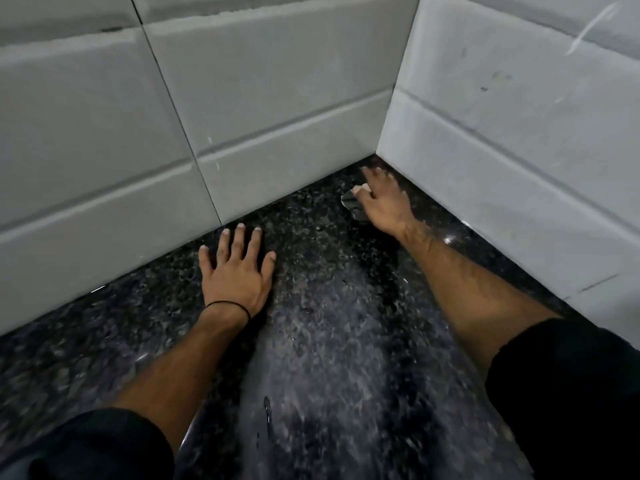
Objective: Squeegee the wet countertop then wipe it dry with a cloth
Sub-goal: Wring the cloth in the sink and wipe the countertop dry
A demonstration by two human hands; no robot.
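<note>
Head view: wet, speckled black countertop (329, 341)

Tiled walls (277, 98) box the counter (329, 341) at the frame's top and right; my right hand (384, 199) fills their corner, centre and lower left lie open.

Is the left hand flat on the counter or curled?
Flat: the left hand lies palm down on the counter, fingers spread.
</note>
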